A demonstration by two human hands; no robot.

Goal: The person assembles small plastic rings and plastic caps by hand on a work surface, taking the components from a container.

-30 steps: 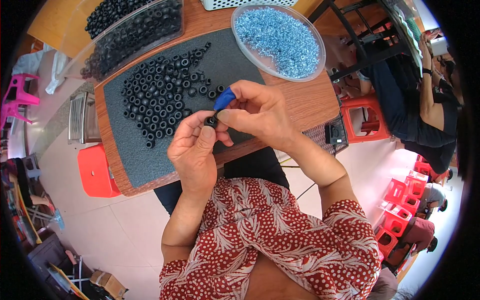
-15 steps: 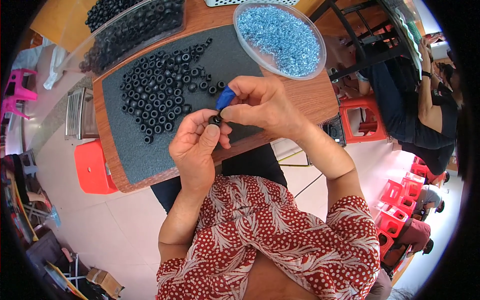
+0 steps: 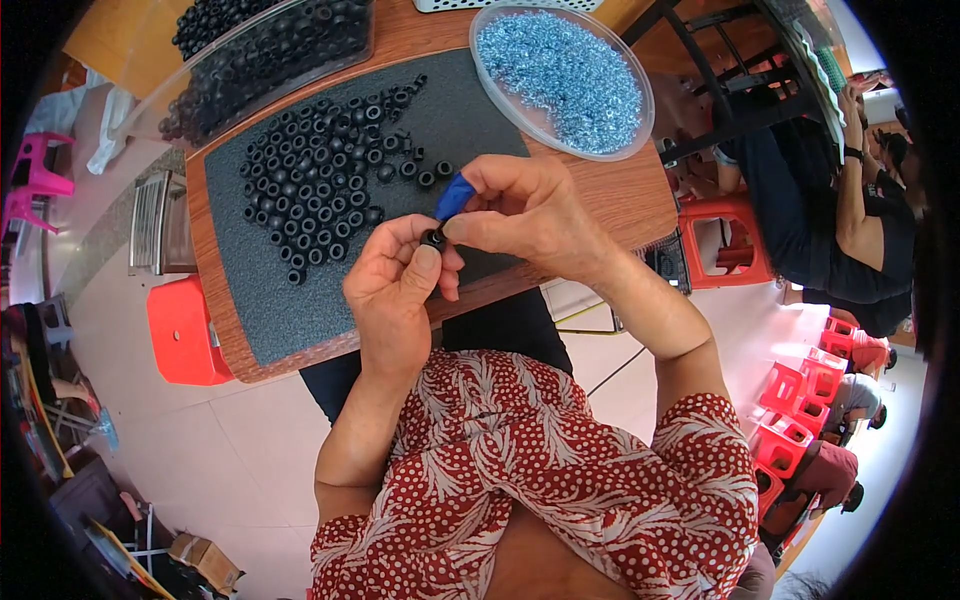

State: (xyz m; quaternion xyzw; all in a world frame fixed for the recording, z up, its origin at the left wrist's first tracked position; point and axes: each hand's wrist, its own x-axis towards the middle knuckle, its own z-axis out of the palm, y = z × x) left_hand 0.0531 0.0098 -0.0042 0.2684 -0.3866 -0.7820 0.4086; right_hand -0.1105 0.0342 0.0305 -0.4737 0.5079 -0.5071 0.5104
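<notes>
Left hand (image 3: 391, 292) pinches a small black hollow ring-shaped piece (image 3: 432, 240) over the dark grey textured mat (image 3: 285, 325) on the brown wood-grain bench (image 3: 615, 205). Right hand (image 3: 532, 220), forefinger under a blue wrap (image 3: 454, 197), is pinched closed at the piece's rim; anything gripped is too small to tell.

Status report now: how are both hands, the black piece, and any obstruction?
Left hand pinching black piece. Right hand, wearing blue finger cover, close at its rim. Loose black pieces beyond; no obstruction visible.
</notes>
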